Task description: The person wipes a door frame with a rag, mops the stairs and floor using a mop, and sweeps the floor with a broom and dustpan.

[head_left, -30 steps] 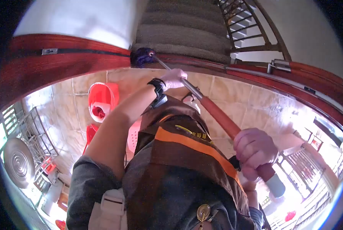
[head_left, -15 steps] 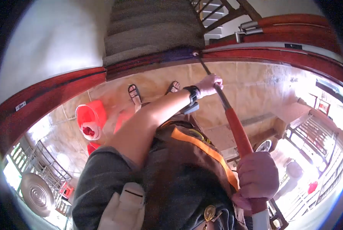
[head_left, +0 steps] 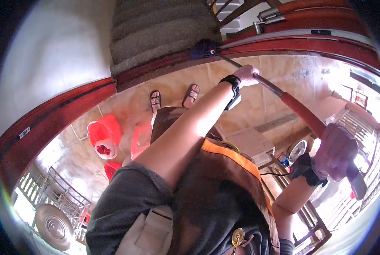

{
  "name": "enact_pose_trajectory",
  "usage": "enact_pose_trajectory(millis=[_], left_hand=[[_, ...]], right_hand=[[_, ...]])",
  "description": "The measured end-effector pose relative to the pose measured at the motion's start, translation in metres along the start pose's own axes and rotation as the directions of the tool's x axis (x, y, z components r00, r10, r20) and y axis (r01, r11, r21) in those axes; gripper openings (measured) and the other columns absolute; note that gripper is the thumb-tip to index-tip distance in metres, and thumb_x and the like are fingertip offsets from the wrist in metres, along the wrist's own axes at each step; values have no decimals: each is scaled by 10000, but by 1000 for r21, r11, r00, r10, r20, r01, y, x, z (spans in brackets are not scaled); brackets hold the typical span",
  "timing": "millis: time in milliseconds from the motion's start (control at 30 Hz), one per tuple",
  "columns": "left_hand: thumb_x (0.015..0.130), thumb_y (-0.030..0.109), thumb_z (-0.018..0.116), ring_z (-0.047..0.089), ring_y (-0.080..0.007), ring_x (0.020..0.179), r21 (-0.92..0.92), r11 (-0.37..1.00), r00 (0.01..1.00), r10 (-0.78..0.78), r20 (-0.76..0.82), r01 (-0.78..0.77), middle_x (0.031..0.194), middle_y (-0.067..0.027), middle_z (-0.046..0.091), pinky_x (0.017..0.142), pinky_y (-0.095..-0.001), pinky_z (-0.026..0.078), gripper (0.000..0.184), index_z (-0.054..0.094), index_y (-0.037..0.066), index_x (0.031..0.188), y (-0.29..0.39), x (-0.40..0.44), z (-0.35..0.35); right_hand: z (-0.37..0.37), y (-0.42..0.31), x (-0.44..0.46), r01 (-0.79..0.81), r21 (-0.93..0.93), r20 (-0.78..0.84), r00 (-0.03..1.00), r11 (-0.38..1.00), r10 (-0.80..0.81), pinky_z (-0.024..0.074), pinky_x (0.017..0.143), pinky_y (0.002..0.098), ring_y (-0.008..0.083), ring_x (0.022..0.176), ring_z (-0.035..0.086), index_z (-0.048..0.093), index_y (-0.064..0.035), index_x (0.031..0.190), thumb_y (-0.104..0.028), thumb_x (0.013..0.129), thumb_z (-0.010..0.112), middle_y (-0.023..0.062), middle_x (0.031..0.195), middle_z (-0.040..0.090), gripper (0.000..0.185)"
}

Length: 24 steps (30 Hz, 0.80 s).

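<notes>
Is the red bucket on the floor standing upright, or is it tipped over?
Upright: the red bucket stands on the tiled floor, and its open top faces up toward the viewer.

A brown apron bears an orange stripe — dark sleeves, black wristbands.

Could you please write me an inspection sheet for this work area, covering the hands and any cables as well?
Surface: tiled floor, glossy in places; whether it is wet, cannot tell.
Job's things: mop, its dark head at the red threshold; red bucket upright on the floor.
Clutter: round metal disc off to the left.
Hands: left hand grips the pole partway along; right hand grips it near its upper end.
Cables: thin black cord beside the right wrist; its ends are unclear.
Surroundings: dark steps beyond the threshold; bright glare at right.
</notes>
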State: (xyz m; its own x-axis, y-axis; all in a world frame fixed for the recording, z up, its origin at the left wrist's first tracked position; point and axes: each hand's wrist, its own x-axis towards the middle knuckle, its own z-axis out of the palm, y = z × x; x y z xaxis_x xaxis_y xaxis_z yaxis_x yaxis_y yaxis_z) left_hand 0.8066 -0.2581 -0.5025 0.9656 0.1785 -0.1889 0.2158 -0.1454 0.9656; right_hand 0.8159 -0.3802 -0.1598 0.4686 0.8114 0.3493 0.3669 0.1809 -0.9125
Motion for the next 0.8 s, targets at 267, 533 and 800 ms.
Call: enact_pose_trajectory(millis=[267,533,800], left_hand=[[673,250,660,566,-246,611,19,1000,1000,9,-5,-9,628,-122,578,560,-377,411,198,580,69,666,-12,-85,-56],[725,208,636,547,-219,579,54,998,997,42,-63,-39,580,-104,530,556,-357,404,189,548,49,673,-29,-197,-125],[737,207,616,584,-287,579,-117,981,984,-162,-69,153,614,-163,560,527,-393,420,192,570,26,693,-60,-289,-173]], right_hand=[[88,-33,21,97,174,386,909,980,-159,454,458,252,109,458,521,519,-158,667,-266,737,663,-43,578,547,193],[167,-63,25,85,322,420,880,943,-222,480,469,218,93,505,562,523,-158,658,-276,727,692,-44,601,566,217],[226,-58,9,70,477,277,934,876,-225,460,420,214,86,435,521,503,-159,615,-298,735,684,-47,533,538,259]])
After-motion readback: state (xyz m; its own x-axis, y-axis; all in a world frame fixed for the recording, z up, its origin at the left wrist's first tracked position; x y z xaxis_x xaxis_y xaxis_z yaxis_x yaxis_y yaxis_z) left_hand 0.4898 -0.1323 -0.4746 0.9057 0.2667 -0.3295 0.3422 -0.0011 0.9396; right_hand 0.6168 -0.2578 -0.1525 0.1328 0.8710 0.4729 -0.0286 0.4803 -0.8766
